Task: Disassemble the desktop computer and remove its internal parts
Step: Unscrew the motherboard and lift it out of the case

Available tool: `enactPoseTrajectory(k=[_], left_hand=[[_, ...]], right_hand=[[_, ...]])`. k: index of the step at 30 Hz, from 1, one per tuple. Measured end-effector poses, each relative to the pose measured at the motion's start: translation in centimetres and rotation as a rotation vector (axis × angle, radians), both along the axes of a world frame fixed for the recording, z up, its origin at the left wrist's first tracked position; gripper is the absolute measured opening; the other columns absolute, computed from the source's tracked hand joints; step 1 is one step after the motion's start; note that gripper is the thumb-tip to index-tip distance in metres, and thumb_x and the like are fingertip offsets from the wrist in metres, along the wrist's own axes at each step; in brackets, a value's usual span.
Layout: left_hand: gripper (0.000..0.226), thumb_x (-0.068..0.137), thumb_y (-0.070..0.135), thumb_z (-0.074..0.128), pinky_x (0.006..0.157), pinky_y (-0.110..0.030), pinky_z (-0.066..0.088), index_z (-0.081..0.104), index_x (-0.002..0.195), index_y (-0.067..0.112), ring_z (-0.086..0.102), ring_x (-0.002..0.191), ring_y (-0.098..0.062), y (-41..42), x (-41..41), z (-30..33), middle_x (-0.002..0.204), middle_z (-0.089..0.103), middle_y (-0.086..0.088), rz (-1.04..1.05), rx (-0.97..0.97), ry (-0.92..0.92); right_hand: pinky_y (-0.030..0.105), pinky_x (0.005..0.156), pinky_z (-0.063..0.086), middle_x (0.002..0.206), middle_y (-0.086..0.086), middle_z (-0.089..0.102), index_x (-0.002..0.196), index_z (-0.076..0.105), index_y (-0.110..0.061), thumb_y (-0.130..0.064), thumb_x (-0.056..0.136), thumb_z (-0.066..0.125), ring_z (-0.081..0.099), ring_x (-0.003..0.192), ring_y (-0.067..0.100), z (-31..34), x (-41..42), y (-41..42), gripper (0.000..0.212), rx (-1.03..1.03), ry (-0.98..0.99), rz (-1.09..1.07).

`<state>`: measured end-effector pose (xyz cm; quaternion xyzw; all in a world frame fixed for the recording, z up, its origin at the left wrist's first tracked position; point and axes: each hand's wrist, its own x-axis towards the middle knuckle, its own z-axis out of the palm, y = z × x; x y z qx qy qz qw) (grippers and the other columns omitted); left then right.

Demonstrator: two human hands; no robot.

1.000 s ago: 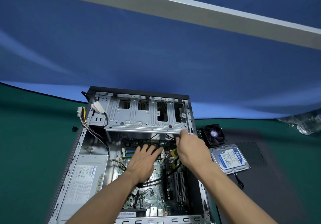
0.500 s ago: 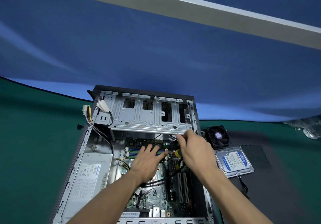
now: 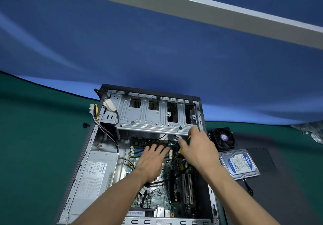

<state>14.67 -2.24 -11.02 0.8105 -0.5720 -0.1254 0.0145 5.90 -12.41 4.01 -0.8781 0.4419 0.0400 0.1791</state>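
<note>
The open desktop case point(image 3: 83, 155) lies flat on the green table. Inside are the green motherboard point(image 3: 157, 195), a grey power supply point(image 3: 94, 177) at the left and a metal drive cage point(image 3: 148, 118) at the far end. My left hand point(image 3: 150, 161) rests flat on the motherboard with its fingers spread near the memory slots. My right hand point(image 3: 197, 149), blurred, grips a screwdriver point(image 3: 181, 151) with a yellow and green handle. It is just under the cage's right front edge, and its tip is hidden.
A black cooling fan point(image 3: 222, 138) and a blue-labelled hard drive point(image 3: 239, 163) lie right of the case on a dark side panel point(image 3: 279, 181). A small black part point(image 3: 85, 124) sits on the table at the left. Loose power cables point(image 3: 97, 118) hang over the case's far left corner.
My right hand has risen a little toward the right edge of the drive cage with the screwdriver. My left hand stays flat on the motherboard.
</note>
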Motion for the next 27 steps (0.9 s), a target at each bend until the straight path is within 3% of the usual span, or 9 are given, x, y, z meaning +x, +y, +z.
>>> enactPoseTrajectory(k=[2, 5, 9, 11, 14, 18, 21, 25, 27], left_hand=[[0.072, 0.088, 0.023, 0.054, 0.107, -0.04, 0.028, 0.013, 0.147, 0.018, 0.035, 0.122, -0.024, 0.0, 0.0, 0.0, 0.139, 0.036, -0.005, 0.026, -0.013, 0.024], [0.071, 0.088, 0.023, 0.053, 0.108, -0.04, 0.026, 0.014, 0.147, 0.02, 0.034, 0.123, -0.023, 0.0, 0.1, -0.1, 0.139, 0.036, -0.004, 0.033, -0.021, 0.048], [0.065, 0.093, 0.028, 0.045, 0.106, -0.041, 0.026, 0.011, 0.147, 0.033, 0.031, 0.125, -0.026, 0.1, 0.2, -0.3, 0.141, 0.032, -0.008, -0.014, 0.012, 0.039], [0.06, 0.096, 0.033, 0.041, 0.105, -0.041, 0.025, 0.011, 0.147, 0.036, 0.031, 0.125, -0.026, 0.0, 0.4, -0.2, 0.14, 0.032, -0.01, -0.024, 0.025, 0.055], [0.054, 0.096, 0.035, 0.042, 0.106, -0.042, 0.025, 0.021, 0.146, 0.035, 0.032, 0.125, -0.028, -0.4, 0.4, 0.1, 0.138, 0.033, -0.012, -0.069, 0.031, 0.054], [0.038, 0.093, 0.029, 0.05, 0.103, -0.038, 0.028, 0.049, 0.131, 0.026, 0.036, 0.119, -0.027, -1.7, -0.4, 0.3, 0.126, 0.041, -0.009, -0.014, -0.003, 0.115], [0.037, 0.093, 0.023, 0.054, 0.106, -0.038, 0.029, 0.05, 0.13, 0.027, 0.039, 0.12, -0.025, -2.5, -0.8, 0.2, 0.124, 0.044, -0.007, 0.043, -0.009, 0.166], [0.045, 0.09, 0.016, 0.056, 0.109, -0.039, 0.028, 0.046, 0.133, 0.025, 0.039, 0.123, -0.026, -2.7, -0.8, -0.2, 0.127, 0.045, -0.007, 0.049, 0.004, 0.168], [0.041, 0.091, 0.018, 0.055, 0.108, -0.039, 0.029, 0.048, 0.132, 0.025, 0.04, 0.123, -0.026, -2.8, -0.9, -0.1, 0.126, 0.046, -0.008, 0.053, 0.004, 0.16]], right_hand=[[0.032, 0.07, 0.042, 0.103, 0.008, 0.062, 0.108, 0.053, -0.011, -0.035, 0.098, 0.037, 0.061, 0.088, 0.03, 0.0, 0.3, -0.4, 0.031, 0.02, 0.007, -0.042], [0.031, 0.073, 0.038, 0.113, 0.004, 0.052, 0.113, 0.05, -0.013, -0.023, 0.093, 0.046, 0.056, 0.096, 0.028, 0.0, 0.5, -0.4, 0.023, 0.093, -0.007, -0.026], [0.031, 0.067, 0.036, 0.098, 0.004, 0.055, 0.102, 0.052, -0.015, -0.036, 0.097, 0.039, 0.057, 0.09, 0.027, 0.0, 0.3, 0.0, 0.025, 0.005, 0.026, 0.018], [0.03, 0.068, 0.036, 0.1, 0.002, 0.047, 0.105, 0.051, -0.016, -0.028, 0.097, 0.041, 0.055, 0.087, 0.027, 0.0, 0.1, -0.2, 0.018, 0.054, -0.004, 0.01], [0.03, 0.07, 0.037, 0.102, -0.002, 0.042, 0.105, 0.046, -0.02, -0.03, 0.091, 0.052, 0.051, 0.083, 0.024, 0.2, -0.2, -0.7, 0.018, 0.101, -0.011, 0.008], [0.033, 0.07, 0.04, 0.105, 0.003, 0.056, 0.106, 0.048, -0.021, -0.032, 0.098, 0.041, 0.055, 0.084, 0.025, 0.1, -0.8, -0.7, 0.016, 0.083, -0.07, 0.034], [0.032, 0.072, 0.039, 0.108, 0.0, 0.048, 0.107, 0.041, -0.024, -0.026, 0.092, 0.048, 0.054, 0.086, 0.025, 0.0, -1.1, -0.5, 0.017, 0.123, -0.104, 0.031], [0.033, 0.07, 0.039, 0.104, 0.001, 0.054, 0.098, 0.042, -0.022, -0.028, 0.096, 0.041, 0.053, 0.082, 0.025, -0.4, -1.3, -0.4, 0.006, 0.088, -0.108, 0.023], [0.031, 0.071, 0.036, 0.106, -0.002, 0.045, 0.099, 0.038, -0.024, -0.023, 0.091, 0.05, 0.051, 0.083, 0.023, -0.3, -1.3, -0.4, 0.015, 0.126, -0.115, 0.023]])
